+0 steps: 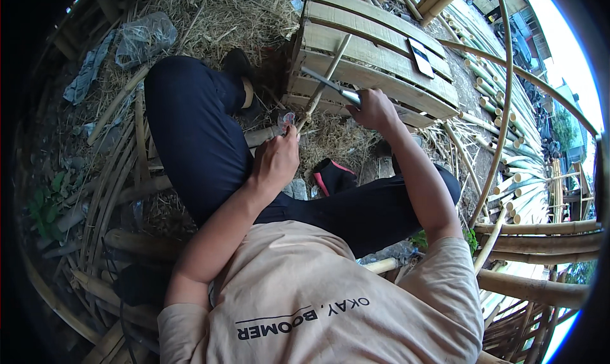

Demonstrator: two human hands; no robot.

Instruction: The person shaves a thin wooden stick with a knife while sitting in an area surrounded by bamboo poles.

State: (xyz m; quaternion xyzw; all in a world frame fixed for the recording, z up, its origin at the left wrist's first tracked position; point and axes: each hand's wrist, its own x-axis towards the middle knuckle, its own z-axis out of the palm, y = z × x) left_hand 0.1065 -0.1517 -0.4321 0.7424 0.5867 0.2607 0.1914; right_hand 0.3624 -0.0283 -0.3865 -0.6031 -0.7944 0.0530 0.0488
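My left hand (pixel 277 160) is closed around the lower end of a thin bamboo stick (pixel 330 66). The stick slants up and away, its far end over a slatted wooden crate (pixel 375 51). In my right hand (pixel 376 111) is the handle of a long, narrow-bladed hand tool (pixel 327 81); whether it is a knife or a saw, I cannot tell. Its blade points up to the left and crosses the stick just in front of the crate. Beside my left fingertips shows a small clear plastic piece (pixel 287 118).
A phone (pixel 420 57) lies on the crate's right part. Straw (pixel 229 20) and a crumpled clear plastic bag (pixel 146 38) cover ground at far left. A black and pink cloth item (pixel 335 176) lies between my legs. Bamboo poles (pixel 521 179) are stacked at right; curved strips (pixel 505 109) arch nearby.
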